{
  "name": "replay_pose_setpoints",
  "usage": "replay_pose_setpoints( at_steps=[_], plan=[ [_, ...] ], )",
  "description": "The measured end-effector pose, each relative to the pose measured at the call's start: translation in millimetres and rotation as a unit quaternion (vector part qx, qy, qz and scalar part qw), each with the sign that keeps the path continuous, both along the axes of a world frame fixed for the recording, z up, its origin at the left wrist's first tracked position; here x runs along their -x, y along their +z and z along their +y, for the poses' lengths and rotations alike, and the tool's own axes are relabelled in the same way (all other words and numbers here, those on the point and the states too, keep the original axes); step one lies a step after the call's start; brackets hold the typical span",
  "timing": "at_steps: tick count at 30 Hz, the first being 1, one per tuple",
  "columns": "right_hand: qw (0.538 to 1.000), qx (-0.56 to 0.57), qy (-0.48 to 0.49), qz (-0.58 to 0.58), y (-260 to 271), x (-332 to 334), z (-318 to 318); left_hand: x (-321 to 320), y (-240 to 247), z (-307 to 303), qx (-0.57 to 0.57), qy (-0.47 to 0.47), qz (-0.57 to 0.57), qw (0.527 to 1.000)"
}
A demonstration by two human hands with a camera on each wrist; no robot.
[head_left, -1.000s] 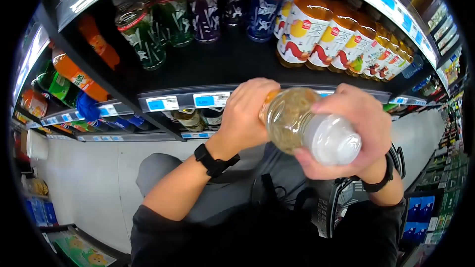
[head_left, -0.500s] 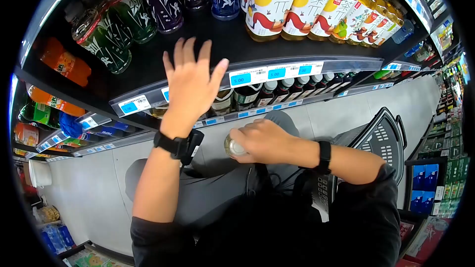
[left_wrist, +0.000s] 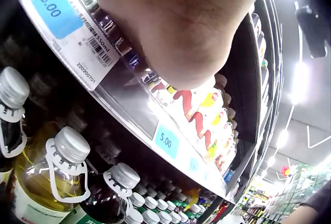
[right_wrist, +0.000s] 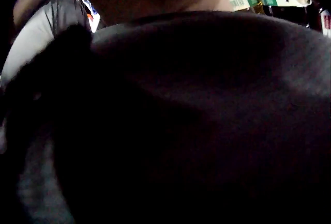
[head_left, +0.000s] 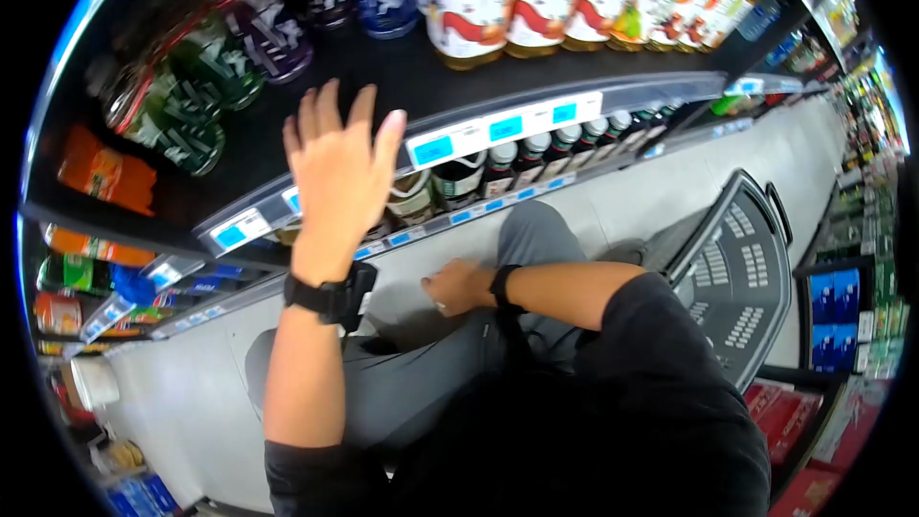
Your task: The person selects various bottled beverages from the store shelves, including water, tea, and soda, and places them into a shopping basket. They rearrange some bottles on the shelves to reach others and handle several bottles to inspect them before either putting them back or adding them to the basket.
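My left hand is at the front edge of the shelf, fingers spread, over the price labels, with nothing in its grip. In the left wrist view the heel of the hand covers part of the shelf rail. Low in front of my lap, my right hand is curled and blurred. A small pale glint of the clear bottle shows at its underside; the rest of the bottle is hidden. Dark clothing fills most of the right wrist view.
Above the left hand stand green bottles and tea bottles with white labels. White-capped bottles line the lower shelf. A grey shopping basket is at my right. Orange soda bottles lie at the left.
Both hands were on the bottle; the left hand let go and moved to the shelf edge, fingers spread. The right hand carried the bottle down toward my lap. The view has shifted rightward.
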State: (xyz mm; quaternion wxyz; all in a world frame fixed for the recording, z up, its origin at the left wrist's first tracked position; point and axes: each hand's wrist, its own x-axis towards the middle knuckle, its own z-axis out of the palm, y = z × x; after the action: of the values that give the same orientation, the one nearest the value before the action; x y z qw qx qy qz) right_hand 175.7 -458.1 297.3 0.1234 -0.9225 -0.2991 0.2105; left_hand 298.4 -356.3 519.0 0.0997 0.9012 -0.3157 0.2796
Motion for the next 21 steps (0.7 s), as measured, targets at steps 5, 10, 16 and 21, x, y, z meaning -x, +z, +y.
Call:
replay_pose_setpoints(
  at_steps=[5,10,16,21],
  plan=[
    [0.998,0.045,0.017,0.027,-2.3,2.8,12.8,-5.8,-2.7,-1.1,-0.027,0.002,0.017,0.999],
    [0.980,0.158,-0.016,0.118,4.4,2.9,10.1,-8.2,-5.4,-4.0,-0.031,0.014,0.057,0.998],
    [0.998,0.044,-0.054,-0.008,98.3,26.7,-7.7,-9.4,-6.3,-4.1,-0.035,0.017,0.077,0.996],
    [0.985,-0.100,-0.139,0.016,282.5,120.9,-125.0,-10.5,-7.8,2.8,-0.039,-0.017,0.036,0.998]
  ],
)
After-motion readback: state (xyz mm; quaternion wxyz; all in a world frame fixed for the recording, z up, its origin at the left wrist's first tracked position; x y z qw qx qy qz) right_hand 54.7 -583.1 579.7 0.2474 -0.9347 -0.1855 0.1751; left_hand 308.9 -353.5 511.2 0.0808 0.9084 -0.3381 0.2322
